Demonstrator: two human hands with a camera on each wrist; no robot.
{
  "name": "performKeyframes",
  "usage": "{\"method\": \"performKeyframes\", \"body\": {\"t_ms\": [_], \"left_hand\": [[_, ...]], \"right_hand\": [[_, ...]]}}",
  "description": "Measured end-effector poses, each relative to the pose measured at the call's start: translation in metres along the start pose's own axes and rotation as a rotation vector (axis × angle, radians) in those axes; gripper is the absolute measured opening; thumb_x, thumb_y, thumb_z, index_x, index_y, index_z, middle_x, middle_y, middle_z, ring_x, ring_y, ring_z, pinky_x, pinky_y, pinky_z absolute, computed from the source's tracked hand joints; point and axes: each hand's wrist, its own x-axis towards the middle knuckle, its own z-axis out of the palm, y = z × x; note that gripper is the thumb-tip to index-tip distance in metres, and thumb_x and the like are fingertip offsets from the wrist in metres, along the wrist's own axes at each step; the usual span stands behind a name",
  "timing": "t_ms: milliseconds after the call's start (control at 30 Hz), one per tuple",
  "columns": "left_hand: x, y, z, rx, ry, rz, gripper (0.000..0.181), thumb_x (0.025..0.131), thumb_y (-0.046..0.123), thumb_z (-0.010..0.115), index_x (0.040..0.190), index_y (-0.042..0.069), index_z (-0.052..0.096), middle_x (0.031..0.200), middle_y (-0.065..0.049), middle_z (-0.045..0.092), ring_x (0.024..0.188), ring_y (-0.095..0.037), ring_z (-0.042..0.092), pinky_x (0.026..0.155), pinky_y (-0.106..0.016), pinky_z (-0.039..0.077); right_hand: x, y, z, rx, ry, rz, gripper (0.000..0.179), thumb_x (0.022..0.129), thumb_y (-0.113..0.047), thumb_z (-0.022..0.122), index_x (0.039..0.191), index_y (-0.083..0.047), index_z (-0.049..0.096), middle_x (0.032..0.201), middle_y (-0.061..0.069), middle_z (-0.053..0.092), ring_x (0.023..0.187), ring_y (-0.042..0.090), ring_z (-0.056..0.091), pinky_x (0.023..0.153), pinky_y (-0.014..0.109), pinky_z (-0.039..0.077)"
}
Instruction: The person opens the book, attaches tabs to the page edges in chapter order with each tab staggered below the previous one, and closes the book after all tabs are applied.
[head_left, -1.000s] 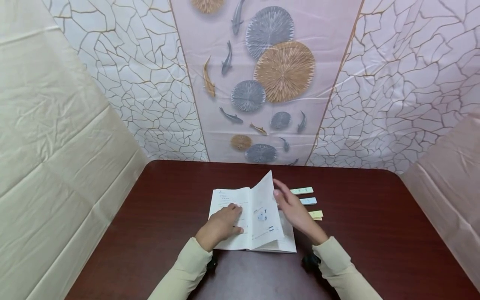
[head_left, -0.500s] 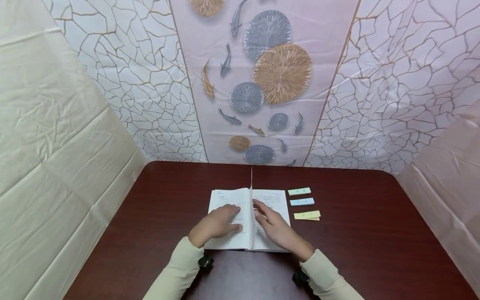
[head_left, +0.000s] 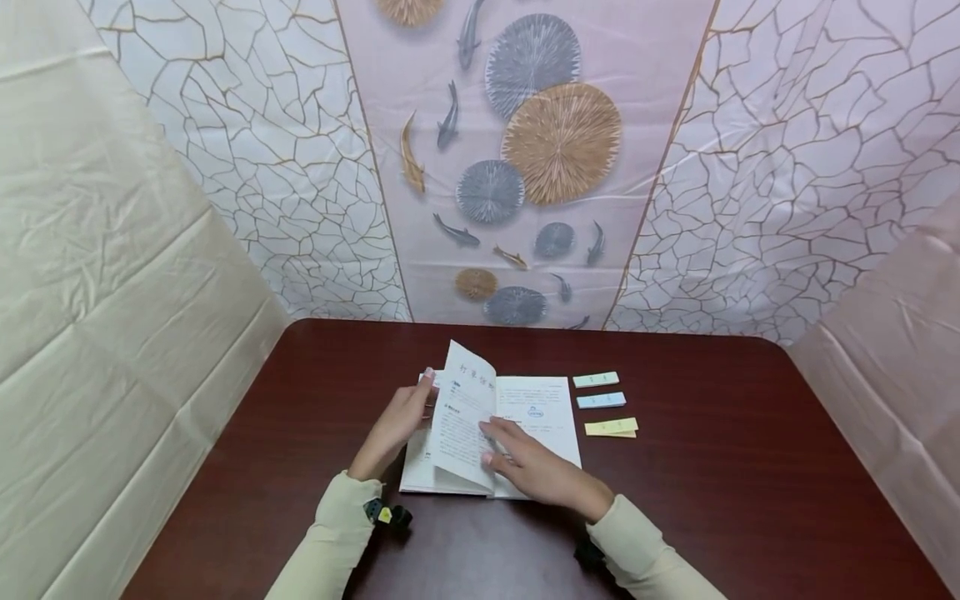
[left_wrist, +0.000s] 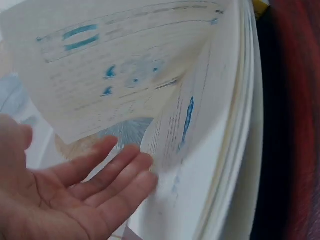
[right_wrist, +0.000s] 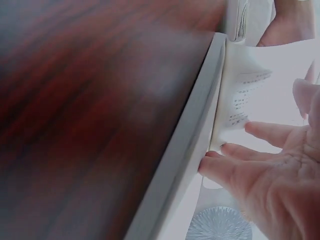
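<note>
We are seeing the left hand [head_left: 393,427], fingers loosely straight and pinching nothing, lying by the outer edge of the raised white printed page [head_left: 460,421], presumably guiding it; we are not making out whether they are touching. The right hand [head_left: 534,467], fingers spread, is resting near the spine of the open white paper book [head_left: 546,427], perhaps steadying it on the dark red-brown table [head_left: 720,450]. Right of the book, the pale green paper strip [head_left: 596,380], light blue paper strip [head_left: 601,401] and yellow paper strips [head_left: 611,427] are lying, probably for easy reach (we aren't reading their tiny marks).
</note>
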Motion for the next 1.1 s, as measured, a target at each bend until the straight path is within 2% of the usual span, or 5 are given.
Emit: {"method": "performKeyframes", "body": {"t_ms": [267,533,733,933,1100], "left_hand": [[0.002,-0.002,-0.018,0.200,0.016,-0.016,0.033,0.102,0.032,0.072,0.084,0.005,0.076,0.078,-0.003,0.071,0.067,-0.013,0.064,0.060,-0.028,0.052],[0.003,-0.008,-0.027,0.373,0.002,-0.016,0.034,0.101,0.028,0.074,0.072,0.011,0.068,0.056,0.002,0.054,0.053,-0.016,0.055,0.051,-0.027,0.038],[0.003,-0.014,-0.024,0.537,0.036,0.001,0.045,0.100,0.029,0.075,0.063,0.015,0.053,0.054,0.005,0.038,0.050,-0.012,0.036,0.050,-0.028,0.031],[-0.005,-0.007,-0.012,0.769,0.092,0.018,0.035,0.089,0.025,0.087,0.082,0.009,0.057,0.071,-0.002,0.054,0.061,-0.018,0.051,0.055,-0.031,0.041],[-0.008,0.009,0.004,0.865,-0.017,0.136,0.046,0.082,0.022,0.094,0.112,0.001,0.066,0.102,-0.012,0.064,0.093,-0.029,0.061,0.081,-0.042,0.053]], "right_hand": [[0.006,-0.007,-0.002,-0.031,-0.041,0.067,0.059,0.114,-0.039,0.045,0.161,-0.004,0.042,0.168,0.026,0.028,0.156,0.044,0.029,0.121,0.061,0.032],[0.005,-0.007,-0.001,-0.026,-0.063,0.102,0.058,0.113,-0.037,0.047,0.159,-0.002,0.043,0.171,0.024,0.024,0.158,0.042,0.026,0.122,0.059,0.031],[0.006,-0.013,0.005,-0.071,-0.074,0.114,0.054,0.113,-0.025,0.050,0.159,0.003,0.042,0.172,0.024,0.019,0.158,0.038,0.025,0.122,0.055,0.032],[0.012,-0.020,0.008,-0.185,-0.049,0.107,0.045,0.112,-0.013,0.050,0.151,0.009,0.049,0.166,0.031,0.029,0.154,0.042,0.034,0.120,0.053,0.036],[0.016,-0.019,-0.001,-0.221,-0.043,0.095,0.037,0.110,-0.004,0.049,0.143,0.009,0.058,0.159,0.032,0.040,0.148,0.045,0.042,0.119,0.053,0.038]]}}
